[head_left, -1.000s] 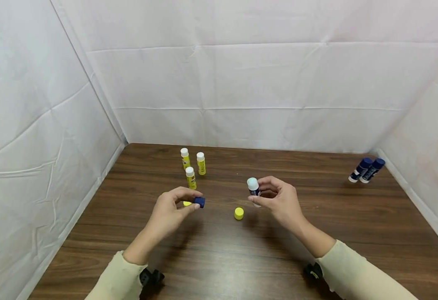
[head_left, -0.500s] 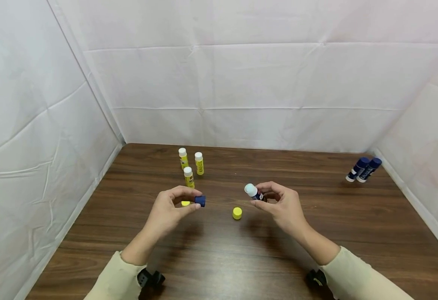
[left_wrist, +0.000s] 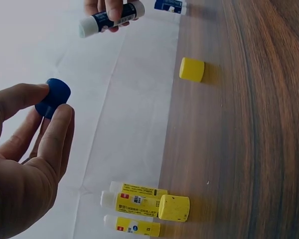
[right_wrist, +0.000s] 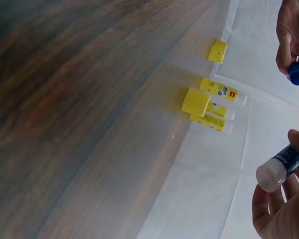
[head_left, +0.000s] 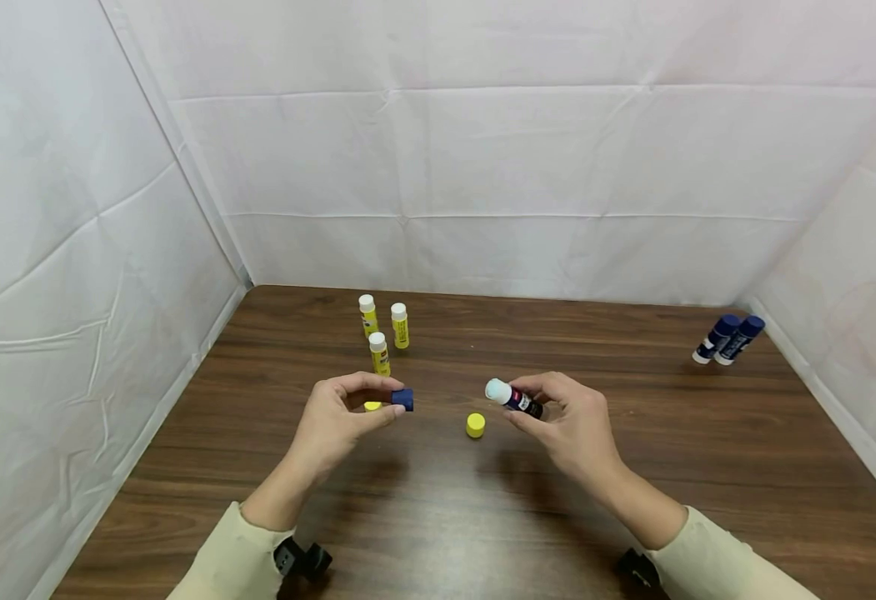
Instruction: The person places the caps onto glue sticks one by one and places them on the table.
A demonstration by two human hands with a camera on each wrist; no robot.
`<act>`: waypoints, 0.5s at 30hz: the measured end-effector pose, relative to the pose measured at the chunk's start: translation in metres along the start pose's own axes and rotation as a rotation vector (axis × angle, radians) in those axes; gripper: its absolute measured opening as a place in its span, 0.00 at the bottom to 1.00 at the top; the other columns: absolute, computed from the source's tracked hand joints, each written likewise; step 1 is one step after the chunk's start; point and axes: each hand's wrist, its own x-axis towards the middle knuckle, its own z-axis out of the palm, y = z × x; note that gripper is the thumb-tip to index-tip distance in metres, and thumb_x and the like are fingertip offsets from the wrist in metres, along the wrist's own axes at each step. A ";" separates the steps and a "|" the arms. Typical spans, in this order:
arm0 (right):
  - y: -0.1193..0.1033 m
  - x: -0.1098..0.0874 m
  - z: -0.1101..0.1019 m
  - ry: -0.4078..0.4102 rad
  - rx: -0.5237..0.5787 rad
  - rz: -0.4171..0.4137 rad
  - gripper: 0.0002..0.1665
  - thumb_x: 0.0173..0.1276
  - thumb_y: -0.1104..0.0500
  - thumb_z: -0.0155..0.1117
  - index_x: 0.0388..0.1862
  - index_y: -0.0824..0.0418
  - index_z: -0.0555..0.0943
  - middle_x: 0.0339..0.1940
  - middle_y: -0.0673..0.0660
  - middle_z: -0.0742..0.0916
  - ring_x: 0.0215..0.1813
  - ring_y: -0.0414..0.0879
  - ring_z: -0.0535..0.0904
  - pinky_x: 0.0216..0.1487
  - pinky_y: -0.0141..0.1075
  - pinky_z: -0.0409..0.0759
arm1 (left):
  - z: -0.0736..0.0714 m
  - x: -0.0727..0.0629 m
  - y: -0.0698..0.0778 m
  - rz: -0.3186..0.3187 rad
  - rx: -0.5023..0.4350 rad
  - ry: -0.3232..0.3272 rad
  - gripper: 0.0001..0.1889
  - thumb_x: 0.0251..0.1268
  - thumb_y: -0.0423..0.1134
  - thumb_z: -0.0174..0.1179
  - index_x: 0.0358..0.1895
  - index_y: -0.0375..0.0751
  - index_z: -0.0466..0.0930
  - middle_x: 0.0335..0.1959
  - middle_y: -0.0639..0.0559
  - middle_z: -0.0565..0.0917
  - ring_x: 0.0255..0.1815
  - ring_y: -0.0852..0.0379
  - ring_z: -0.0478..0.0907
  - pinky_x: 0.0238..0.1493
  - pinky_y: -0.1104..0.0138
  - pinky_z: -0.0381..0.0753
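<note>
Pinching blue cap [head_left: 403, 400] left, tilted glue stick [head_left: 516, 399] right, hands [head_left: 336, 418] apart.

Stick labels [left_wrist: 102, 19] — printed, but unreadable

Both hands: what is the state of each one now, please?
Left hand: holding a blue cap.
Right hand: holding an uncapped glue stick.

Pale cream sleeves [head_left: 237, 557], bare fingers [left_wrist: 56, 135], blocky black left-wrist device [head_left: 302, 559], black right-wrist device [head_left: 638, 570]
</note>
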 end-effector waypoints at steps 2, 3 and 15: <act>-0.001 -0.001 0.000 0.000 -0.033 -0.038 0.23 0.48 0.64 0.86 0.42 0.49 0.89 0.37 0.43 0.88 0.33 0.37 0.79 0.28 0.27 0.75 | 0.001 -0.001 0.001 0.010 -0.005 0.001 0.13 0.58 0.31 0.74 0.47 0.37 0.88 0.49 0.43 0.87 0.49 0.51 0.85 0.42 0.69 0.85; -0.001 -0.001 -0.001 0.001 -0.049 -0.060 0.23 0.47 0.64 0.86 0.42 0.49 0.89 0.37 0.43 0.88 0.33 0.37 0.78 0.28 0.26 0.74 | 0.001 -0.001 0.001 0.014 -0.008 0.002 0.13 0.58 0.31 0.74 0.47 0.37 0.88 0.49 0.43 0.87 0.49 0.51 0.85 0.42 0.69 0.85; -0.007 -0.005 -0.006 -0.005 -0.166 -0.319 0.20 0.49 0.67 0.84 0.42 0.57 0.88 0.41 0.47 0.87 0.44 0.42 0.80 0.40 0.23 0.77 | 0.005 -0.002 0.004 0.033 -0.003 0.000 0.13 0.57 0.30 0.75 0.46 0.36 0.88 0.46 0.42 0.87 0.48 0.46 0.84 0.40 0.70 0.85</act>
